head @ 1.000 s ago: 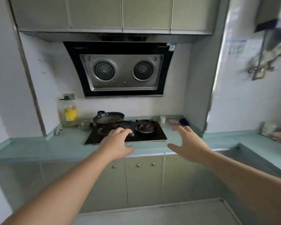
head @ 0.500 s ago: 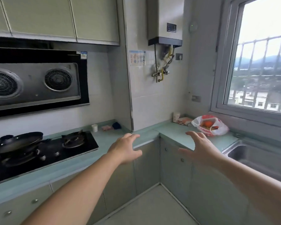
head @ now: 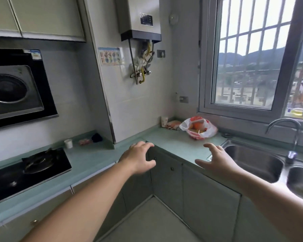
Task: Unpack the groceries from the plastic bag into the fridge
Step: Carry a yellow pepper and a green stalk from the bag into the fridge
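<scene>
Left of the sink point(head: 252, 161), the plastic bag point(head: 198, 128) sits full, untouched; left hand point(head: 138, 158) and right hand point(head: 217, 163) released, empty.

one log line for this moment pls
stage: reaching for bag | left hand: open, empty | right hand: open, empty | plastic bag: on counter by window, untouched | fridge: not in view

The green countertop point(head: 173, 142) carries a plastic bag point(head: 198, 128), a cup point(head: 68, 143) and a hob point(head: 30, 170).
</scene>
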`<state>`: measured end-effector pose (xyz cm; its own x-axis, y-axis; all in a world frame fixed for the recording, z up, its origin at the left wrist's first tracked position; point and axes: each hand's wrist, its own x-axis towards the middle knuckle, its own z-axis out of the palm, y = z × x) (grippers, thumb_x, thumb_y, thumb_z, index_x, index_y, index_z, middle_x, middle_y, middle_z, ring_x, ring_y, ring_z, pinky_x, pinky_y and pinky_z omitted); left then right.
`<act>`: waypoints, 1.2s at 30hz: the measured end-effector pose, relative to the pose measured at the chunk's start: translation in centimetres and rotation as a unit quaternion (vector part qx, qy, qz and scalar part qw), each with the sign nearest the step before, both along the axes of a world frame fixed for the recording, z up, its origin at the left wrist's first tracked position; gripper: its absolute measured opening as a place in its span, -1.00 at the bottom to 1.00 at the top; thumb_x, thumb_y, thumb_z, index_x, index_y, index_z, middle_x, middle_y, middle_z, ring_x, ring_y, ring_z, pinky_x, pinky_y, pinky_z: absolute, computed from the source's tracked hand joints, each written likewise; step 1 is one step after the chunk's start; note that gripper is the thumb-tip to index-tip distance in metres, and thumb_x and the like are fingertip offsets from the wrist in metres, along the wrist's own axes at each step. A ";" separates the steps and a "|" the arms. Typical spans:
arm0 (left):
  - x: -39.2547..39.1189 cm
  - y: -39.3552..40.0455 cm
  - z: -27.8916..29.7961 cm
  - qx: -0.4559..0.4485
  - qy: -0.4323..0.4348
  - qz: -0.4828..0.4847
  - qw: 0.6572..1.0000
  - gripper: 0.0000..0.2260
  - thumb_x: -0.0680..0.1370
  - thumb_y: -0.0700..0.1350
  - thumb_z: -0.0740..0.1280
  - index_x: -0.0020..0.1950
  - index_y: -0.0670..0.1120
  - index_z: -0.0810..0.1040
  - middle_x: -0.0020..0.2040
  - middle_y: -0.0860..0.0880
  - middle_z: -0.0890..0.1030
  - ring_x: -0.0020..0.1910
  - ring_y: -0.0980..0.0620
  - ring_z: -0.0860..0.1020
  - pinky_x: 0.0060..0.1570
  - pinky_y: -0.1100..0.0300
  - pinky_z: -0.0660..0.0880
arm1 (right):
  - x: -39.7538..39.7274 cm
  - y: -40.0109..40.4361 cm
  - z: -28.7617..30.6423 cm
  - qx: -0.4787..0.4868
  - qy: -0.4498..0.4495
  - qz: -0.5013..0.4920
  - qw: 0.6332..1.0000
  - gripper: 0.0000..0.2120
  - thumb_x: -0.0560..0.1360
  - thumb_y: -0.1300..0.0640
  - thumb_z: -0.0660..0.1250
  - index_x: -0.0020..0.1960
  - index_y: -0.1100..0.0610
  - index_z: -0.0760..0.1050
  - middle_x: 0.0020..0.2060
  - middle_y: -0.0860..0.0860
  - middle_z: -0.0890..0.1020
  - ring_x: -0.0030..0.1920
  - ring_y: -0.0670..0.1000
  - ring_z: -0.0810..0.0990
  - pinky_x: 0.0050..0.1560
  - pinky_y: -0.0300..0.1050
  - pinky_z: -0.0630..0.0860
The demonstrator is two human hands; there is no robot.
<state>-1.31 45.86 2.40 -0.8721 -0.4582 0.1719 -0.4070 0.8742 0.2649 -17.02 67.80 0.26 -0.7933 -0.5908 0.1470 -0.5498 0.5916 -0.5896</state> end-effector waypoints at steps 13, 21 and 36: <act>-16.9 -14.1 -3.6 0.038 0.011 -0.051 0.998 -0.47 0.48 0.10 0.30 0.44 0.12 0.30 0.42 0.07 0.35 0.39 -0.01 0.32 0.31 0.02 0.36 | -12.4 -12.4 1.1 0.057 0.046 -0.044 0.996 -0.32 0.45 -0.16 0.38 0.47 0.00 0.22 0.43 0.07 0.29 0.20 0.07 0.50 0.20 -0.04 0.49; -27.0 -19.9 -4.2 0.051 0.002 -0.087 0.995 -0.47 0.46 0.11 0.29 0.42 0.14 0.30 0.42 0.06 0.34 0.39 -0.02 0.31 0.29 -0.01 0.38 | -18.7 -18.7 1.9 0.063 0.083 -0.041 0.994 -0.37 0.46 -0.15 0.38 0.44 -0.03 0.26 0.39 0.02 0.34 0.28 0.03 0.42 0.21 -0.11 0.40; -46.2 -26.3 -1.5 0.017 -0.016 -0.071 0.997 -0.54 0.52 0.04 0.31 0.41 0.05 0.37 0.40 -0.05 0.38 0.32 -0.07 0.39 0.16 0.17 0.33 | -38.0 -31.4 -2.6 -0.055 -0.040 -0.031 0.997 -0.42 0.46 -0.09 0.40 0.40 0.03 0.31 0.27 0.06 0.49 0.13 0.02 0.51 -0.09 -0.23 0.46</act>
<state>-47.52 19.52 0.87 -0.9336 -0.3345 0.1286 -0.2885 0.9143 0.2842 -54.97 36.45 -2.31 -0.8401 -0.5232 0.1430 -0.4622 0.5524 -0.6937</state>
